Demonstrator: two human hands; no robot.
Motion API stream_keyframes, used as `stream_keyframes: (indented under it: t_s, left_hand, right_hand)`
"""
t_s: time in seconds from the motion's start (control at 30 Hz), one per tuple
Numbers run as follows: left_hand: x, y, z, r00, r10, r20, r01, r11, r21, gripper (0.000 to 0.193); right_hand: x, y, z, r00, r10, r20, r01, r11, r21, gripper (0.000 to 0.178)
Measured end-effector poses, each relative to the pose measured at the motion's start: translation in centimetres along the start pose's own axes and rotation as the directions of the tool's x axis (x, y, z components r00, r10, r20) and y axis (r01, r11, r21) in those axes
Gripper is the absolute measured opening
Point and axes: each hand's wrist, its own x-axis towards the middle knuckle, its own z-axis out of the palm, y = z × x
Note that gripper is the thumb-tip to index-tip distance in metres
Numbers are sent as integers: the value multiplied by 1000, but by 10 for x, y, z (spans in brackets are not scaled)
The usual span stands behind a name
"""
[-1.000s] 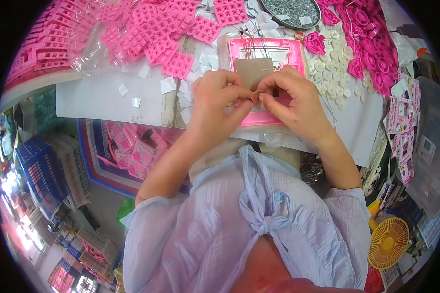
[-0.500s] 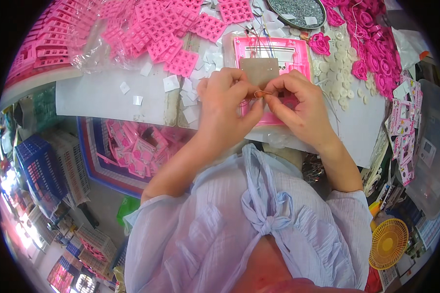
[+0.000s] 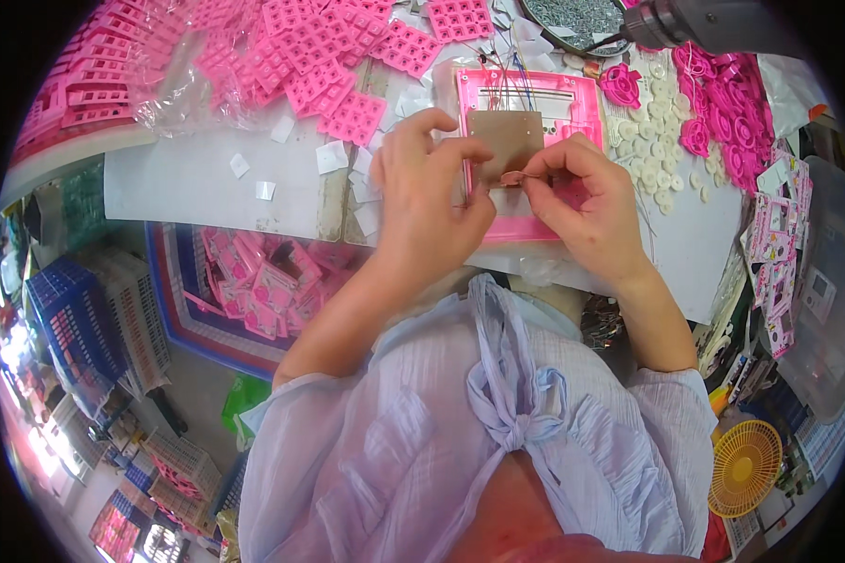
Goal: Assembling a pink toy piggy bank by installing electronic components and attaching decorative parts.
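Note:
My left hand [image 3: 430, 199] and my right hand [image 3: 586, 202] meet over a pink plastic frame [image 3: 572, 94] lying on the white table. A brown circuit board [image 3: 505, 141] with thin wires rests on the frame. Both hands pinch a small brownish part [image 3: 511, 177] at the board's lower edge, thumb and forefinger of each hand closed on it. My palms hide the lower part of the frame.
Heaps of pink keypad pieces [image 3: 319, 66] lie at the back left, small white squares [image 3: 330, 156] beside them. White round buttons [image 3: 662, 141] and pink moulded parts [image 3: 723, 103] lie to the right. A box of pink casings [image 3: 272, 281] sits below the table, a yellow fan [image 3: 744, 466] at lower right.
Both hands have stayed together on the small part over the frame; the fingers shifted slightly and the view moved a little.

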Motion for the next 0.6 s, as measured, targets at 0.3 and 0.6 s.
stream_keyframes:
  t_s: [0.3,0.6]
  left_hand:
    - [-2,4,-1,999,31,38,-30,999,-23,16]
    - [-3,8,-4,995,33,89,-29,999,-45,17]
  right_hand:
    - [0,3,1,1000,18,9,-18,999,43,12]
    - [3,0,7,998,56,-26,-55,998,21,12]
